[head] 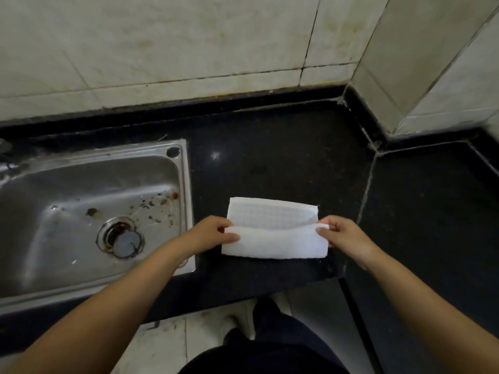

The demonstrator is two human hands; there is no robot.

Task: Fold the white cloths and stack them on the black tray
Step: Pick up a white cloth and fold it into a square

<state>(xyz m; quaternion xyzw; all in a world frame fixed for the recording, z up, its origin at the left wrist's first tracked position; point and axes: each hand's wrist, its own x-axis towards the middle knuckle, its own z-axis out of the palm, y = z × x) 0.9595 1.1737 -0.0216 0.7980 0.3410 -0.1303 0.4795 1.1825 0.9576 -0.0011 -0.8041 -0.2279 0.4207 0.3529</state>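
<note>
White cloth (272, 233) lies half folded on the black counter (283, 168), right of the steel sink (186, 184) | left hand (209, 233) pinches its left edge | right hand (341, 234) pinches its right edge

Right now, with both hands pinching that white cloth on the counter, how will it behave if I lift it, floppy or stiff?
Probably floppy: the white cloth sags in a curve between the left hand and right hand. It looks thin and light, since fingertip pinches raise its edge. On the glossy black counter it may slide if pushed, so the fold could shift.
</note>
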